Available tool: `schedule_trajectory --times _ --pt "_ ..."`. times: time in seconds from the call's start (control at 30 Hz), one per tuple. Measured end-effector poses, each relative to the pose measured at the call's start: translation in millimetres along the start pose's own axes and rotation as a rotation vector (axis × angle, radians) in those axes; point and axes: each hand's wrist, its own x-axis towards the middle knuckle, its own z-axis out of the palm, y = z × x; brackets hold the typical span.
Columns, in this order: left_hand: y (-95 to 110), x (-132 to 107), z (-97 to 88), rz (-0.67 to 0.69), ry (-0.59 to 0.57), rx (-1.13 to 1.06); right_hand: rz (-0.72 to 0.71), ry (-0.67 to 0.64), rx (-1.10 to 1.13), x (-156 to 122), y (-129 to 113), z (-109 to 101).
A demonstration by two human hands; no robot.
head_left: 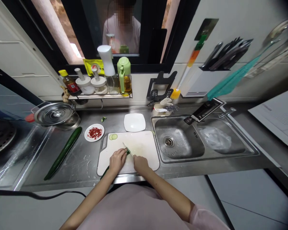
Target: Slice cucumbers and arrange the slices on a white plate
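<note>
On the white cutting board (pixel 144 159), my left hand (pixel 117 160) is closed over a cucumber (pixel 105 172), whose dark green end shows beneath my left wrist and whose cut end pokes out by my fingertips. My right hand (pixel 141 164) grips the handle of a knife (pixel 127 149). Its blade lies across the cucumber's cut end, close to my left fingers. Two pale cucumber slices (pixel 113 137) rest at the board's top left. A whole cucumber (pixel 63 153) lies on the steel counter, left of the board.
Behind the board are a white square plate (pixel 134 122) and a small plate of chopped red pieces (pixel 94 132). A lidded steel pot (pixel 56 115) stands at the left. The double sink (pixel 180 156) adjoins the board's right side. A rack (pixel 100 96) holds seasoning jars and bottles.
</note>
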Motion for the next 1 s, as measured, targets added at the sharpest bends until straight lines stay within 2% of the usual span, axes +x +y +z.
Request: schedule_trajectory --times 0.27,0.47,0.63,0.77,0.83,0.87,1.0 --pt "4.1 1.4 -7.6 -0.025 -0.018 -0.025 0.037 0.024 -0.017 -2.9 3.9 2.1" --pt "6.1 1.2 -13.2 -0.073 -0.003 -0.098 0.041 0.115 -0.1 -7.0 17.6 -21.4" --pt "2.3 2.1 -14.1 -0.203 0.132 -0.213 0.105 0.31 -0.166 -8.1 28.7 -46.4" --pt "2.8 15.2 -26.6 -0.319 0.322 -0.343 0.126 0.423 -0.202 -11.4 34.6 -58.3" --pt "8.1 26.7 -37.1 -0.274 0.388 -0.347 0.124 0.447 -0.218 -12.5 36.0 -62.4" --pt "12.2 33.1 -42.6 -0.206 0.38 -0.335 0.12 0.457 -0.226 -12.7 36.3 -64.3" --pt "32.2 56.9 -60.8 0.026 0.244 -0.217 0.086 0.487 -0.267 -11.3 35.0 -71.9"
